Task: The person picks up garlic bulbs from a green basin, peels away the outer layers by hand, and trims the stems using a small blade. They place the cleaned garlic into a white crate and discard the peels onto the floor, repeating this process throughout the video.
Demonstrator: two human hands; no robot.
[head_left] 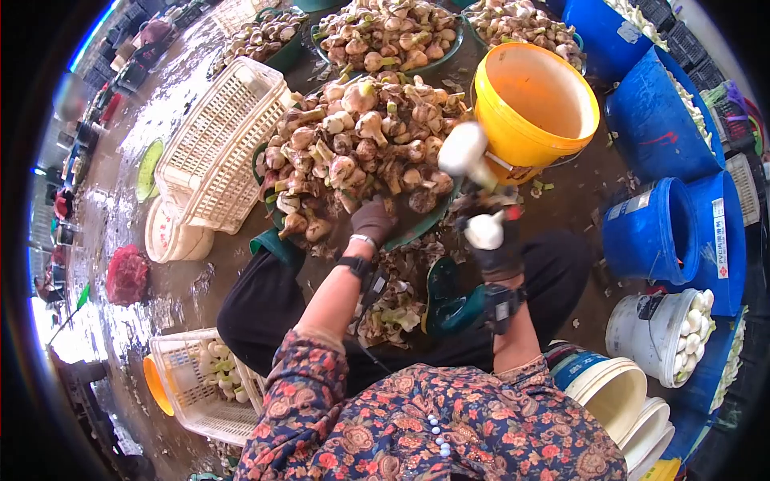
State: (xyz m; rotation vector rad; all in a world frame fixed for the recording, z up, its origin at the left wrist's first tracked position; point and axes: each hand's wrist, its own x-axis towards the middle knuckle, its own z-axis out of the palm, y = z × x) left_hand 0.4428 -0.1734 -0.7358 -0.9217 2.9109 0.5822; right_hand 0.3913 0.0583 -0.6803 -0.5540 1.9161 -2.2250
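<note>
The white bulb (484, 231) sits pinched in the right hand (499, 255) grip; left hand (371, 221) grip unclear.

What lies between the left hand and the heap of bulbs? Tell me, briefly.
Nothing visible. The left hand rests at the near edge of the bulb heap in the green basin. The right hand holds a peeled white bulb off to the side.
</note>
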